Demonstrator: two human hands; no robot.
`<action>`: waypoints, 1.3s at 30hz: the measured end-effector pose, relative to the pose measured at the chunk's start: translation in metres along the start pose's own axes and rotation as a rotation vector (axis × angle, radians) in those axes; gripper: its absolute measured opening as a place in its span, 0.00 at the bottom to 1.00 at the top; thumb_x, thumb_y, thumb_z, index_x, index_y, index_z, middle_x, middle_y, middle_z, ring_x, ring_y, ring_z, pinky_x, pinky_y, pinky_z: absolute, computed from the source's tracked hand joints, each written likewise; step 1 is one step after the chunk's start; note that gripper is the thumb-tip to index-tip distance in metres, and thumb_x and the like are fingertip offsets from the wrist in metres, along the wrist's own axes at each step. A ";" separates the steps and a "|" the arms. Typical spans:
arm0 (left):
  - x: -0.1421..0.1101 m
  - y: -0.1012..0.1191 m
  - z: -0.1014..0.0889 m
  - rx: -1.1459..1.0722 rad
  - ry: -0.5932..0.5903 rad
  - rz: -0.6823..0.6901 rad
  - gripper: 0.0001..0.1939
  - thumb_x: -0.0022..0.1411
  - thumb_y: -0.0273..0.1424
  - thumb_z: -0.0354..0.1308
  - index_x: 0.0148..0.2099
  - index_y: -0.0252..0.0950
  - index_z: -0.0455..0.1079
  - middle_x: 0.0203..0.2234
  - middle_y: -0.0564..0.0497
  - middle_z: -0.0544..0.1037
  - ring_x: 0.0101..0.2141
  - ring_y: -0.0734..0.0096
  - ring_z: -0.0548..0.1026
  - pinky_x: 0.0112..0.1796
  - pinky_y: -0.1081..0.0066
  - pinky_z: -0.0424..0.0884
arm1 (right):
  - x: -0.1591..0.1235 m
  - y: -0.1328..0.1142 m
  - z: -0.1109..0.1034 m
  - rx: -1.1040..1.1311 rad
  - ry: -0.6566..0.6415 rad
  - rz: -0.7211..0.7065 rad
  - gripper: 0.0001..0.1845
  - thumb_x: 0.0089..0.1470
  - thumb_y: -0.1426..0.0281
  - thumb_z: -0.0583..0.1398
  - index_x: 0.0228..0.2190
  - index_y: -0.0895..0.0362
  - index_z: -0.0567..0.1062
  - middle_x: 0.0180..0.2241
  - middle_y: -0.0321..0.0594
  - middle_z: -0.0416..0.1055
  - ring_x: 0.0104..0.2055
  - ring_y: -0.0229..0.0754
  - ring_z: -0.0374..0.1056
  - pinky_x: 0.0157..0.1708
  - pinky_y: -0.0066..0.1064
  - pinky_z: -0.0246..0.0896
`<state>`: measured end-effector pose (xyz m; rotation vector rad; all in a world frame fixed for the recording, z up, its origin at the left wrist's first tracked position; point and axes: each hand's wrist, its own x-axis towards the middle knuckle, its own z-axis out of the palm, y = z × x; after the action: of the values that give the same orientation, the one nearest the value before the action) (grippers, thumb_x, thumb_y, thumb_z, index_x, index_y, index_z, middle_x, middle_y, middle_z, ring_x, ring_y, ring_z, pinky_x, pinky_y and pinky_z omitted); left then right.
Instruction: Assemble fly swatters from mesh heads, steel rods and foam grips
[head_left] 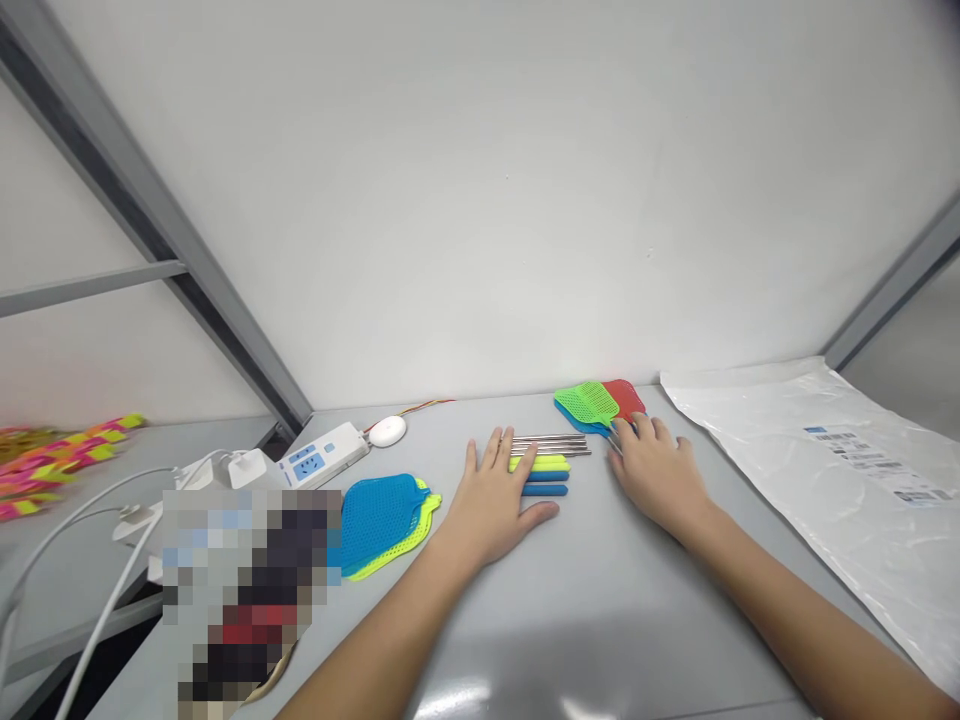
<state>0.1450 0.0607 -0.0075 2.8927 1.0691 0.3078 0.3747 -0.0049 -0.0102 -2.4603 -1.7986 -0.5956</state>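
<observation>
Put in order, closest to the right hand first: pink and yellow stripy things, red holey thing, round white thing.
1. Red holey thing, just beyond the right hand
2. Round white thing, to the left
3. Pink and yellow stripy things, far left

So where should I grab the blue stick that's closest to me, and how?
I'd pinch the blue stick near its right end, coming down from the right. It's thin and lies flat, that end sticks out, and a small gap parts it from the next blue one. The left hand seems to cover its other end.
</observation>
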 end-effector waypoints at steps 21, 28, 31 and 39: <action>-0.090 -0.053 -0.044 -0.010 -0.124 -0.506 0.31 0.65 0.47 0.46 0.64 0.37 0.56 0.64 0.36 0.54 0.64 0.45 0.49 0.59 0.46 0.50 | 0.091 -0.057 -0.015 0.518 -0.480 -0.543 0.16 0.58 0.59 0.51 0.34 0.53 0.75 0.39 0.40 0.75 0.35 0.41 0.70 0.30 0.28 0.59; -0.077 -0.042 -0.006 -0.041 0.013 -0.394 0.26 0.68 0.42 0.41 0.65 0.41 0.54 0.66 0.40 0.49 0.65 0.48 0.46 0.59 0.44 0.48 | 0.104 -0.058 -0.010 0.561 -0.633 -0.504 0.14 0.52 0.59 0.56 0.33 0.55 0.75 0.36 0.40 0.76 0.34 0.42 0.70 0.29 0.28 0.60; -0.059 -0.039 0.001 -0.031 0.074 -0.335 0.25 0.69 0.40 0.39 0.64 0.41 0.54 0.66 0.42 0.51 0.65 0.51 0.48 0.59 0.45 0.49 | 0.109 -0.060 -0.008 0.565 -0.668 -0.503 0.14 0.52 0.61 0.56 0.32 0.56 0.75 0.35 0.41 0.76 0.34 0.42 0.70 0.29 0.28 0.60; -0.012 -0.040 0.013 0.005 0.203 -0.305 0.24 0.69 0.37 0.38 0.63 0.32 0.55 0.62 0.40 0.61 0.62 0.56 0.56 0.58 0.51 0.54 | 0.106 -0.063 -0.012 0.541 -0.604 -0.535 0.13 0.53 0.62 0.54 0.32 0.56 0.75 0.34 0.39 0.76 0.33 0.40 0.70 0.28 0.27 0.59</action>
<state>0.1133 0.0834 -0.0266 2.6892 1.5185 0.5896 0.3406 0.1096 0.0231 -1.8880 -2.4147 0.6458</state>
